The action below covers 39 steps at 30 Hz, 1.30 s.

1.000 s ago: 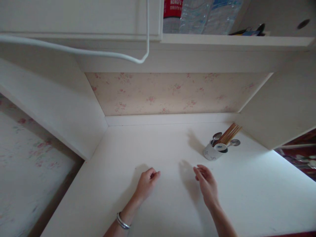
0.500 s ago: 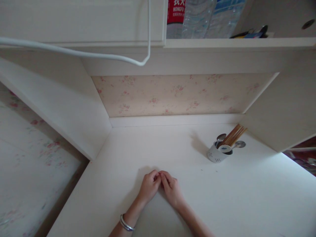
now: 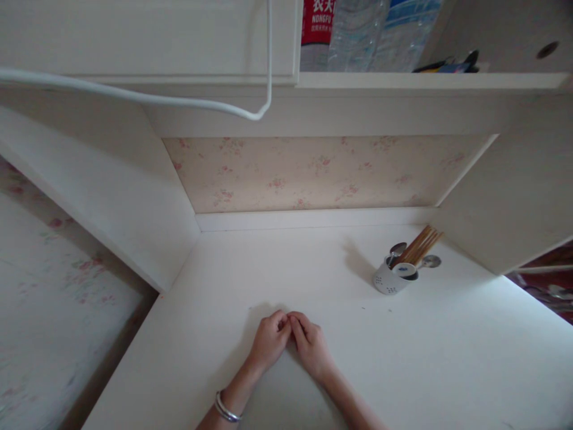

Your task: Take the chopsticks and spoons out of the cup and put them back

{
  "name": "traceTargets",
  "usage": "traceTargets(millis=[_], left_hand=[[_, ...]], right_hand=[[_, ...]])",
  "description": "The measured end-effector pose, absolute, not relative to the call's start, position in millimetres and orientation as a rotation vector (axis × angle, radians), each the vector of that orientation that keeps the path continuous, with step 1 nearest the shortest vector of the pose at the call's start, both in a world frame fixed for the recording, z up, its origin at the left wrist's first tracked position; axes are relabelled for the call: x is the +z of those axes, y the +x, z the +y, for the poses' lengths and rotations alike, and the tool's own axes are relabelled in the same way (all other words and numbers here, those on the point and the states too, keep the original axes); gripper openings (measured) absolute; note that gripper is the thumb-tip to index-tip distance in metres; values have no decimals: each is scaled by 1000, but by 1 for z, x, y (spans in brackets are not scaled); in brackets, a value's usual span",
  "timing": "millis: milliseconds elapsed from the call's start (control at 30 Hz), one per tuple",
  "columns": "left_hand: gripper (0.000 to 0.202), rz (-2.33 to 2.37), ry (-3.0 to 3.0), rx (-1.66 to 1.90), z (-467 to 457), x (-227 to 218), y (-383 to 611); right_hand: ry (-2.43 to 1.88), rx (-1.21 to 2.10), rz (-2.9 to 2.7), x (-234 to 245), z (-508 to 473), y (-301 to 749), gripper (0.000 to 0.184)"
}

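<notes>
Above the white desk top, my left hand and my right hand meet at their fingertips. Both have curled, closed fingers, with thumbs and forefingers pinched together. Whatever may be between the fingertips is too small or hidden to make out. A silver bangle circles my left wrist. Farther back on the right stands a white perforated utensil holder, apart from both hands. Wooden chopsticks, a metal spoon on the right side, another spoon on the left and a white spoon lean in it.
A white cable hangs across the upper left, before a cabinet door. Water bottles stand on the shelf above. White side panels bound the desk left and right. Small dark specks lie near the holder.
The view has shifted slightly, so the holder and shelf sit a little farther left. My hands keep the same pinched pose, fingertips together.
</notes>
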<state>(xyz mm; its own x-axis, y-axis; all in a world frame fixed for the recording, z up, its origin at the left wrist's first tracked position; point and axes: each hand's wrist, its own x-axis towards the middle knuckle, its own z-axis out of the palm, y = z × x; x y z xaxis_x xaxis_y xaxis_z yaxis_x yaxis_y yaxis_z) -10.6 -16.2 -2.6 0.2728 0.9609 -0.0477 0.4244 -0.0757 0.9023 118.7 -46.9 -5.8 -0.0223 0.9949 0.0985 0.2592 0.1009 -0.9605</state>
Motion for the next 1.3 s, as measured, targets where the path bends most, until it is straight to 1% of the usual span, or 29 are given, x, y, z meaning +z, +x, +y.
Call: traceTargets(millis=[1300], left_hand=[[26,1290,1656,758,-18,-2,-10]], right_hand=[[-1284,1029,-1431,-2,-48,118,35]])
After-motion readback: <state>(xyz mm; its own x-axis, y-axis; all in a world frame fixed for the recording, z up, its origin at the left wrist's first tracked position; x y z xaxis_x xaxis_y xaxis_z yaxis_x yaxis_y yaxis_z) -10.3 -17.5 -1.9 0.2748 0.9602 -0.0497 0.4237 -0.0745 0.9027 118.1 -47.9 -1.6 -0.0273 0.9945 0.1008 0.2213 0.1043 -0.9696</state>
